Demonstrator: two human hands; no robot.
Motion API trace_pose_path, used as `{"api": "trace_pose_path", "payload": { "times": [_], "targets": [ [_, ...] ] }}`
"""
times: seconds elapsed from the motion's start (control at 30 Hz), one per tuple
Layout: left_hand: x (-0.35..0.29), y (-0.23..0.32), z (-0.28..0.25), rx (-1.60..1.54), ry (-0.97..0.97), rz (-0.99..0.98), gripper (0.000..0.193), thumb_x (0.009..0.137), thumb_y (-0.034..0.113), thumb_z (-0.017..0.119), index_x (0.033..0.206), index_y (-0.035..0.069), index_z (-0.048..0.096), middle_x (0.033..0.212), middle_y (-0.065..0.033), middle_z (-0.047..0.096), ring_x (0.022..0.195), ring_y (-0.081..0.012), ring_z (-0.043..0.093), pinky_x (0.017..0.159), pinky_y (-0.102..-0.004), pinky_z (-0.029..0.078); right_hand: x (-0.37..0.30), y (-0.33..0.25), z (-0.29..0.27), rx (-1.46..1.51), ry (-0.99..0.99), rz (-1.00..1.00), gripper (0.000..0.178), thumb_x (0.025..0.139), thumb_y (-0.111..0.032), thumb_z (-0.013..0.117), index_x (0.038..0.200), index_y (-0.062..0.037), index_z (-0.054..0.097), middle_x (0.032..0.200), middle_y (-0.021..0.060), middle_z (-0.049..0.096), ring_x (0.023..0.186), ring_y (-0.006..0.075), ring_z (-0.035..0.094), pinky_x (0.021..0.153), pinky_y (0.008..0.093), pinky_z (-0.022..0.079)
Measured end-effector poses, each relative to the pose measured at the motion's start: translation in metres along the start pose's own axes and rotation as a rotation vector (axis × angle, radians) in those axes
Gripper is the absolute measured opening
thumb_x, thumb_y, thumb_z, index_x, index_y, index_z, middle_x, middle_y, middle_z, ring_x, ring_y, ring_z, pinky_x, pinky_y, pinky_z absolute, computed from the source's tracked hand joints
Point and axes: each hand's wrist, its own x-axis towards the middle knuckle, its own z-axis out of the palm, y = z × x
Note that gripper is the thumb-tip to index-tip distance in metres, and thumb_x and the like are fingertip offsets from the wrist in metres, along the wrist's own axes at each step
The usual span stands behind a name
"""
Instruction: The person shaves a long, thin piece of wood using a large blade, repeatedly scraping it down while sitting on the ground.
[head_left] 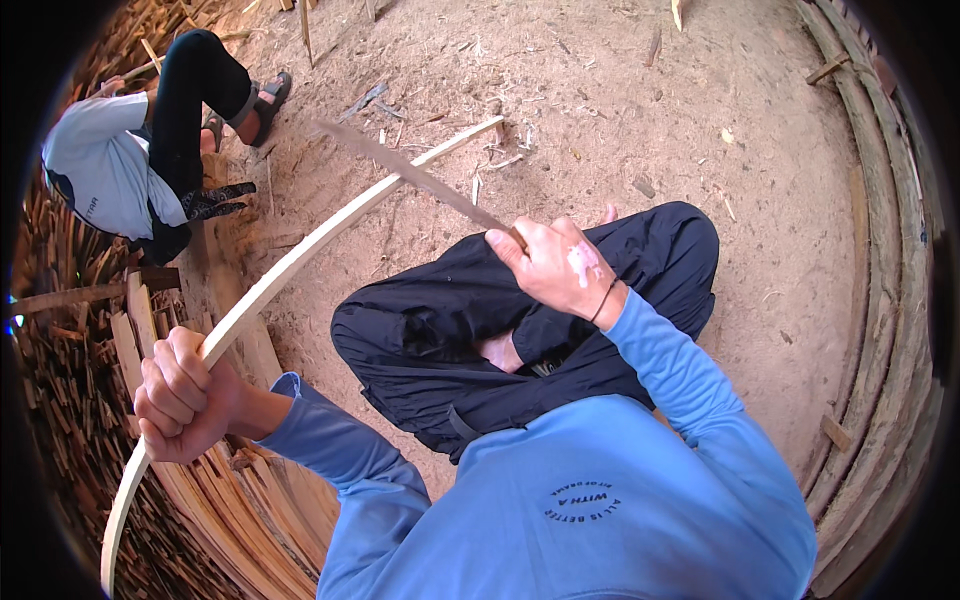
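Observation:
My left hand (185, 395) is wrapped in a fist around a long, pale wooden strip (290, 262). The strip slants from the lower left up to the middle of the view, past my knees. In my right hand (560, 265), closed above my lap, is the handle end of a long knife (445, 192). Its narrow brownish blade points up and left and is somewhat blurred. The blade crosses the strip near the strip's far end; whether the two touch I cannot tell. Most of the knife's handle is hidden by my fingers.
I sit cross-legged on sandy ground (600, 130) strewn with wood chips. Cut wooden slats (255, 500) lie by my left arm, beside a large heap of split wood (60, 420). Another person (115, 155) sits at the upper left. Long poles (880, 330) line the right side.

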Motion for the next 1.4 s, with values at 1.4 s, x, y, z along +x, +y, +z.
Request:
{"api": "trace_pose_path", "payload": {
  "times": [1.4],
  "targets": [
    [-0.008,0.005,-0.003,0.068,0.097,-0.010,0.041,0.083,0.014,0.046,0.048,0.022,0.026,0.040,0.0092,0.023,0.036,-0.0027,0.014,0.044,-0.0210,0.016,0.011,0.030,0.028,0.032,0.076,0.014,0.045,0.098,-0.046,0.048,0.085,-0.0054,0.060,0.070,0.0217,0.064,0.079,0.0461,0.064,0.086,0.0683,0.036]
  ]
}}
